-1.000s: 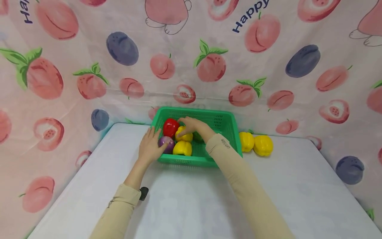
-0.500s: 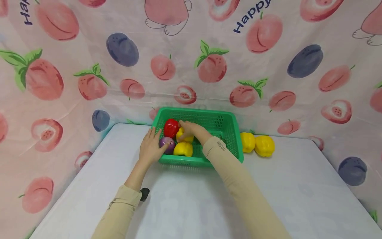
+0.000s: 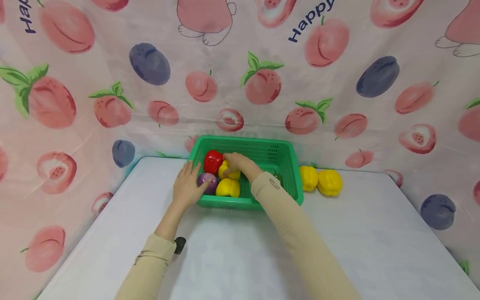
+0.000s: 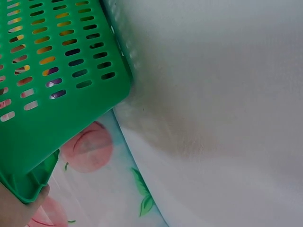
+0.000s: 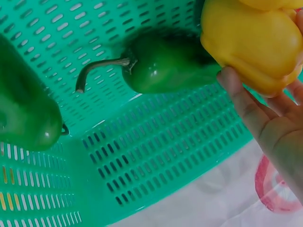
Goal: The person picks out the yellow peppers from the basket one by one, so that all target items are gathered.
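Observation:
My right hand (image 3: 240, 163) reaches into the green basket (image 3: 262, 201) and holds a yellow bell pepper (image 5: 255, 42) between thumb and fingers. That pepper is beside a red bell pepper (image 3: 213, 162) and behind another yellow bell pepper (image 3: 228, 188). My left hand (image 3: 186, 183) holds the basket's left front rim, its thumb reaching inside over a round purple vegetable (image 3: 207, 183). In the left wrist view, only part of the hand (image 4: 14, 210) shows, at the rim's corner. Two glossy green peppers lie in the basket, one with a curved stem (image 5: 170, 66), the other (image 5: 23, 104) at the left edge.
Two yellow bell peppers (image 3: 318, 180) lie on the white table (image 3: 232, 250) close against the basket's right side. Behind the table hangs a pink fruit-print cloth (image 3: 210, 116). A black strap-on device (image 3: 180, 245) is at the left wrist.
My right forearm has shifted slightly left, and a green pepper at the basket's right side now shows past the sleeve. My left hand stays at the rim. The head view has moved slightly.

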### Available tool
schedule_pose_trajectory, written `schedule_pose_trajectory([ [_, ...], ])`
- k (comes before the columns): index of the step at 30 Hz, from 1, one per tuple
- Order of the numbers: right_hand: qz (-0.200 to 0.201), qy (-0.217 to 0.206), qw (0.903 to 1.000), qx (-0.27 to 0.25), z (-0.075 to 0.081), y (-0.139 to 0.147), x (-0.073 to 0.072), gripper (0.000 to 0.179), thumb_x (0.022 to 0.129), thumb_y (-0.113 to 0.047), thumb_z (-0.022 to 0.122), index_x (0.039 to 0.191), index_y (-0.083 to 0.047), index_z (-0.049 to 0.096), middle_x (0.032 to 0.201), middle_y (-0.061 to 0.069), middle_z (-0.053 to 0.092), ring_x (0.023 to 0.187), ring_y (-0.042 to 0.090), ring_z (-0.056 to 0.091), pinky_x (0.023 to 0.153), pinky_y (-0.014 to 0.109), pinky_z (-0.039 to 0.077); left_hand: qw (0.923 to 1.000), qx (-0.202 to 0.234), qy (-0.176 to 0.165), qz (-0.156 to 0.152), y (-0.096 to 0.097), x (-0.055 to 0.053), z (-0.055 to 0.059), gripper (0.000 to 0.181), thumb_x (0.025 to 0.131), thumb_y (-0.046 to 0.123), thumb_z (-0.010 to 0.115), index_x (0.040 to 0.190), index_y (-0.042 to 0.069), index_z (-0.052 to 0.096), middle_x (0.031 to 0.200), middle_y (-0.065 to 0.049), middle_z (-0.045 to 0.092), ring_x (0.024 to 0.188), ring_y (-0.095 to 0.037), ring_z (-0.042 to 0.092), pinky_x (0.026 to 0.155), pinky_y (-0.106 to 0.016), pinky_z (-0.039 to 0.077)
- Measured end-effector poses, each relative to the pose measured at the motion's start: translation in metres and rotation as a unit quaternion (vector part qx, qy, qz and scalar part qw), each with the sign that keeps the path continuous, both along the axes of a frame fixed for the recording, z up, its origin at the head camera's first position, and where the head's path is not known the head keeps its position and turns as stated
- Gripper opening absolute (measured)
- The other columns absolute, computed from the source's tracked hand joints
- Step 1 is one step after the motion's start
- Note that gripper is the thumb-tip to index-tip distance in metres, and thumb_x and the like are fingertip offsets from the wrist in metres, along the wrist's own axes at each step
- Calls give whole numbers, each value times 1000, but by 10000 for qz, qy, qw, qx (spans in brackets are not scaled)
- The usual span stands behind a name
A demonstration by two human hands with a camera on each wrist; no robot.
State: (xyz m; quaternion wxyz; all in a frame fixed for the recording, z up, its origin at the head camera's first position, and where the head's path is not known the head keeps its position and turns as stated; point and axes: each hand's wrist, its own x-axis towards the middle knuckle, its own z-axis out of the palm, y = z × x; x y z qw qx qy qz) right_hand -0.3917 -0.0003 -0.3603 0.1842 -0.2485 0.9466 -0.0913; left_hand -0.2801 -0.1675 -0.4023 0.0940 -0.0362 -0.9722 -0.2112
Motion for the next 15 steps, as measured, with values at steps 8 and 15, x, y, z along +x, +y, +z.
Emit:
schedule_pose_trajectory([
  [8, 22, 246, 9997, -94, 11, 5, 2, 59, 88, -30, 66, 135, -8, 41, 134, 15, 50, 120, 29, 48, 106, 39, 42, 10000, -60, -44, -58, 1, -4, 3, 72, 91, 42, 53, 146, 2, 30, 154, -26, 19, 144, -41, 13, 117, -54, 14],
  [15, 142, 417, 9988, -218, 21, 7, 6, 57, 88, -29, 66, 134, -7, 41, 129, 16, 52, 114, 29, 50, 101, 39, 45, 9999, 14, -104, -12, 0, -2, 1, 71, 91, 42, 52, 146, 2, 30, 154, -26, 18, 144, -41, 13, 116, -56, 15],
])
